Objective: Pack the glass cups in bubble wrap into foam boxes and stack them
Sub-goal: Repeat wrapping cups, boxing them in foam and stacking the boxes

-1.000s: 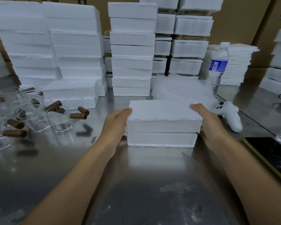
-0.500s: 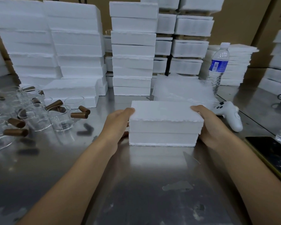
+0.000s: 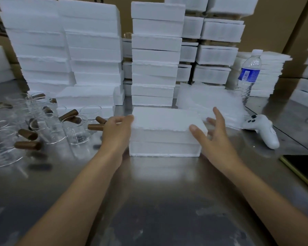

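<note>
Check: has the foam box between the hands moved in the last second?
Yes. The foam box slid left, away from the white game controller; the gap between them is wider.

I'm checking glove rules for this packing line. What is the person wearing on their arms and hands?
Nothing that shows. The left hand and right hand have no gloves, and no ring or watch is visible. The left forearm and right forearm are uncovered too, with no sleeve in view.
</note>
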Tool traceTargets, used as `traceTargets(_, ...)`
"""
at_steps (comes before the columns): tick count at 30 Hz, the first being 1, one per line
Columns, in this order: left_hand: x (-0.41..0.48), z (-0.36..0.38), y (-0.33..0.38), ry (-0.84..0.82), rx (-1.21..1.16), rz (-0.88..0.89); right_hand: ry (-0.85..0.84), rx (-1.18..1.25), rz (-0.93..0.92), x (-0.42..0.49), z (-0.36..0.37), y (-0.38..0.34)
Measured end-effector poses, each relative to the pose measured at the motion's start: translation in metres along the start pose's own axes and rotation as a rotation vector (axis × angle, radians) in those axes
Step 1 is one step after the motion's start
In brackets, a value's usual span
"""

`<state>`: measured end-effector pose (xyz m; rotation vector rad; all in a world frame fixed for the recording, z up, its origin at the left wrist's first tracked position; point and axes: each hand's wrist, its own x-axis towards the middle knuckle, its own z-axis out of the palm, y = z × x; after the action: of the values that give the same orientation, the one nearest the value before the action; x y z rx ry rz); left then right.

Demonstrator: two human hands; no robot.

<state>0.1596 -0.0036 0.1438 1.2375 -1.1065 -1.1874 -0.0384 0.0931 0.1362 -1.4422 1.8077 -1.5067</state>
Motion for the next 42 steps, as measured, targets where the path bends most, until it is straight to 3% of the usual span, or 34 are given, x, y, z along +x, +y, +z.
traceTargets(3, -0.001, -0.001, 0.000, 0.056, -0.075, -0.002, 0.196, -0.348, -0.453, -0.005, 0.008, -0.010)
traceTargets(6, -0.010, 0.000, 0.002, 0.137, -0.079, 0.153, 0.124, -0.772, -0.721, -0.008, 0.022, -0.013)
traceTargets(9, -0.019, 0.003, 0.001, 0.179, 0.040, 0.397, 0.025, -0.990, -0.649, -0.007, 0.042, -0.014)
traceTargets(13, -0.023, 0.005, -0.011, 0.167, 0.181, 0.746, 0.019, -1.056, -0.582, 0.017, 0.061, -0.018)
traceTargets(15, -0.023, 0.007, -0.017, 0.173, 0.248, 0.833, 0.010, -1.081, -0.544, 0.033, 0.072, -0.017)
traceTargets(21, -0.019, 0.011, -0.029, 0.098, 0.341, 0.781, 0.039, -1.118, -0.485, 0.083, 0.108, -0.013)
traceTargets(29, -0.021, 0.014, -0.026, 0.123, 0.494, 0.895, -0.005, -1.081, -0.404, 0.123, 0.125, -0.002)
traceTargets(36, -0.028, 0.004, -0.029, -0.171, 0.724, 0.927, 0.013, -1.127, -0.358, 0.144, 0.126, 0.004)
traceTargets(42, -0.023, 0.004, -0.030, -0.289, 0.582, 0.911, -0.015, -1.188, -0.330, 0.157, 0.123, 0.007)
